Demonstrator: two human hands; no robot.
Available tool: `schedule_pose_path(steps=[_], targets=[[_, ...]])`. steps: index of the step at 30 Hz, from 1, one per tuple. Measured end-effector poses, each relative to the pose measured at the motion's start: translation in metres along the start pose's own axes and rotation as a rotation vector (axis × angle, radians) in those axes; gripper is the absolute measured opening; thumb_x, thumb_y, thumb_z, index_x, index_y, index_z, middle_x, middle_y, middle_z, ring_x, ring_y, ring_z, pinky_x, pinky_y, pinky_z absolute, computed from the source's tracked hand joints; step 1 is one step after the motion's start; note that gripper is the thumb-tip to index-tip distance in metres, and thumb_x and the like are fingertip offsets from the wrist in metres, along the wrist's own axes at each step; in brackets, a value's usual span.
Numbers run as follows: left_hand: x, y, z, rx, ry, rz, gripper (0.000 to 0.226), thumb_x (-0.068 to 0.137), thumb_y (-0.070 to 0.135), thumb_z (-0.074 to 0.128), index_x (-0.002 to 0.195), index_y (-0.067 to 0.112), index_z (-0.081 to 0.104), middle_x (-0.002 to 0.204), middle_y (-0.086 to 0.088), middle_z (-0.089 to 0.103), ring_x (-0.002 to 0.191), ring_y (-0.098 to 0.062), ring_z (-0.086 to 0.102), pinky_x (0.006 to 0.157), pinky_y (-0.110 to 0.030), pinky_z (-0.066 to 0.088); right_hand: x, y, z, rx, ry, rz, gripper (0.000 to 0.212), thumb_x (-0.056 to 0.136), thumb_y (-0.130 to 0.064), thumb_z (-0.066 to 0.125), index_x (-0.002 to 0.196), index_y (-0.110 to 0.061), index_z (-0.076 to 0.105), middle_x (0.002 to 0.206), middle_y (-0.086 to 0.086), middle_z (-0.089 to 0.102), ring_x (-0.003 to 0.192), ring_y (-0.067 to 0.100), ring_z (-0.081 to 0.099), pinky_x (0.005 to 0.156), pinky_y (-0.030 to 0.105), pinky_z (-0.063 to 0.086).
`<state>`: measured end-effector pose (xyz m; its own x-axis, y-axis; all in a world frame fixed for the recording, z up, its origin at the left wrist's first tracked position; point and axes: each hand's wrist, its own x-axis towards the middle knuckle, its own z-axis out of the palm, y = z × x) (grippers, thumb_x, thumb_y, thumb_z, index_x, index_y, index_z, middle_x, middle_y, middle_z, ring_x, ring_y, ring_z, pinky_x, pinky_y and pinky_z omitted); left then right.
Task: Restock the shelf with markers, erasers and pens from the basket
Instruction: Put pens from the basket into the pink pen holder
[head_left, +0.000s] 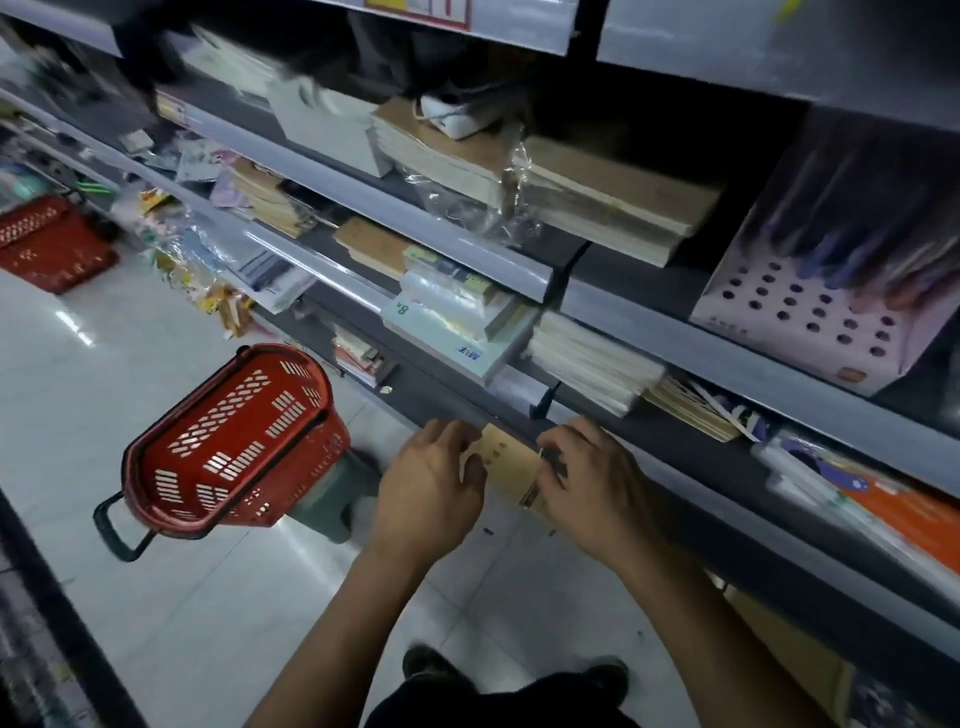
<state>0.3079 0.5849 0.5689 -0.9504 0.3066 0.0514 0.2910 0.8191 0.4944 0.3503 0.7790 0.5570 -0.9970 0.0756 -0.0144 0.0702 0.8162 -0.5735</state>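
Below, two hands (431, 486) (592, 488) grip one tan box (511, 470); two red baskets (234, 441) (49, 241).

A basket (234, 447) sits on a stool (332, 499) left of both hands; a second basket (49, 241) lies far left; a pen rack (810, 317) stands on the shelf (649, 306) at right.

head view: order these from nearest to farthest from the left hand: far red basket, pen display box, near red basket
1. near red basket, on the floor just left of the left hand
2. pen display box, on a shelf up right
3. far red basket, far left down the aisle
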Motion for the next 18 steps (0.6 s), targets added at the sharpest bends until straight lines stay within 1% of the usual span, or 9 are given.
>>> schedule_pose_path(steps=[1,3,7,8,11,13,15,16,18], targets=[[-0.002,-0.011,-0.006,-0.013,0.003,-0.010,0.026,0.099,0.025,0.063,0.124,0.024,0.067,0.115,0.004,0.066,0.088,-0.009,0.061,0.066,-0.014,0.043,0.001,-0.010,0.006,0.000,0.001,0.003,0.013,0.100,-0.025,0.060,0.111,-0.022,0.066,0.113,-0.006,0.056,0.095,0.007,0.056,0.071,0.008,0.035],[-0.007,-0.037,-0.018,-0.029,0.007,-0.044,0.025,0.100,0.027,0.060,0.124,0.026,0.065,0.116,0.006,0.065,0.093,-0.011,0.062,0.070,-0.024,0.053,0.005,-0.031,0.020,-0.031,0.001,0.001,0.011,0.100,-0.025,0.059,0.107,-0.023,0.066,0.110,-0.007,0.056,0.095,0.009,0.057,0.070,0.012,0.034],[-0.022,-0.101,-0.050,-0.033,0.029,-0.135,0.021,0.100,0.029,0.056,0.117,0.022,0.065,0.113,0.003,0.065,0.097,-0.017,0.063,0.076,-0.040,0.059,0.021,-0.087,0.058,-0.064,-0.023,-0.040,0.010,0.100,-0.029,0.057,0.106,-0.026,0.065,0.111,-0.009,0.054,0.093,0.010,0.056,0.066,0.009,0.031],[-0.026,-0.118,-0.058,-0.034,0.038,-0.158,0.022,0.100,0.029,0.056,0.118,0.021,0.065,0.114,0.002,0.065,0.098,-0.019,0.064,0.078,-0.041,0.059,0.026,-0.102,0.068,-0.054,-0.026,-0.060,0.012,0.099,-0.029,0.058,0.107,-0.025,0.066,0.112,-0.008,0.056,0.094,0.011,0.057,0.068,0.012,0.036],[-0.041,-0.170,-0.087,-0.058,0.076,-0.228,0.030,0.100,0.027,0.055,0.128,0.023,0.066,0.123,0.003,0.066,0.106,-0.018,0.065,0.085,-0.039,0.059,0.042,-0.148,0.101,-0.061,-0.048,-0.117,0.017,0.098,-0.032,0.061,0.112,-0.024,0.068,0.118,-0.006,0.059,0.096,0.015,0.060,0.073,0.028,0.045],[-0.052,-0.204,-0.105,-0.073,0.100,-0.279,0.028,0.098,0.027,0.056,0.123,0.025,0.070,0.123,0.006,0.066,0.108,-0.017,0.064,0.086,-0.036,0.058,0.054,-0.177,0.121,-0.071,-0.078,-0.150,0.019,0.098,-0.035,0.060,0.114,-0.025,0.066,0.117,-0.006,0.059,0.094,0.017,0.061,0.073,0.033,0.050],[-0.061,-0.235,-0.121,-0.083,0.119,-0.342,0.022,0.096,0.028,0.057,0.114,0.027,0.071,0.120,0.009,0.067,0.103,-0.014,0.064,0.080,-0.035,0.057,0.066,-0.203,0.139,-0.091,-0.104,-0.195,0.020,0.099,-0.036,0.059,0.113,-0.026,0.066,0.112,-0.007,0.059,0.094,0.017,0.061,0.076,0.036,0.054],[-0.066,-0.248,-0.128,-0.087,0.140,-0.376,0.020,0.096,0.028,0.058,0.111,0.027,0.070,0.118,0.009,0.067,0.097,-0.013,0.062,0.073,-0.032,0.054,0.071,-0.214,0.148,-0.096,-0.114,-0.218,0.020,0.099,-0.036,0.059,0.113,-0.025,0.067,0.111,-0.007,0.059,0.096,0.016,0.060,0.077,0.036,0.053],[-0.073,-0.272,-0.138,-0.083,0.184,-0.437,0.012,0.094,0.031,0.058,0.104,0.030,0.066,0.110,0.009,0.066,0.085,-0.011,0.058,0.060,-0.025,0.042,0.082,-0.235,0.164,-0.099,-0.146,-0.255,0.021,0.099,-0.036,0.059,0.113,-0.024,0.069,0.111,-0.007,0.061,0.098,0.015,0.061,0.080,0.034,0.053]])
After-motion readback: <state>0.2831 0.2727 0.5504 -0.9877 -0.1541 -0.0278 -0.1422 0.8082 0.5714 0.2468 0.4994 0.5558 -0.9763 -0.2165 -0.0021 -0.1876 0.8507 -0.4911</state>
